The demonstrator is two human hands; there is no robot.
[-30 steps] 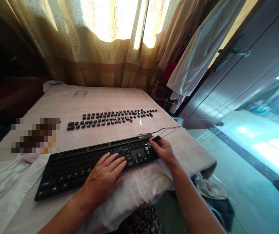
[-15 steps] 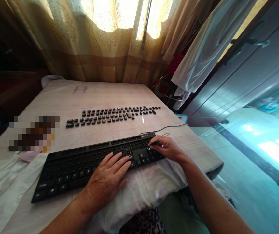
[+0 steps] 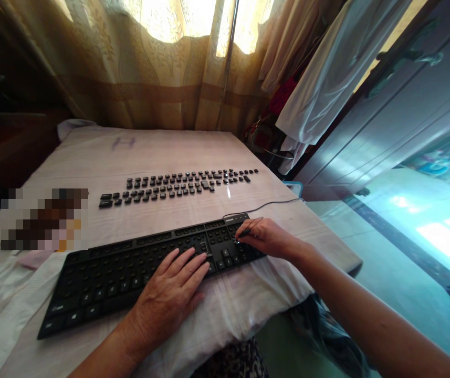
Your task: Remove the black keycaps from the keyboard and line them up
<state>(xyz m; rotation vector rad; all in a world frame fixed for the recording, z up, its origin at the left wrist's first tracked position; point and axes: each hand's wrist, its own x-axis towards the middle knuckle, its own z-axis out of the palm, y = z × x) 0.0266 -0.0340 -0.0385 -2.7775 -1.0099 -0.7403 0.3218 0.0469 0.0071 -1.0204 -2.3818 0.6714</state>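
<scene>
Resting our left grip [image 3: 175,283], flat and released, on the black keyboard [image 3: 108,270] that lies on the cloth-covered counter [image 3: 177,152], we pinch a small dark wire tool [image 3: 245,232] in our right grip [image 3: 263,237] at the keyboard's right end, with rows of loose keycaps [image 3: 205,185] lying beyond its far edge.

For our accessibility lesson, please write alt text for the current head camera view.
Left hand resting on a long black keyboard, right hand pinching a thin dark tool over its right part; beyond, small black keycaps lie in rows on a pale cloth-covered table.
</scene>
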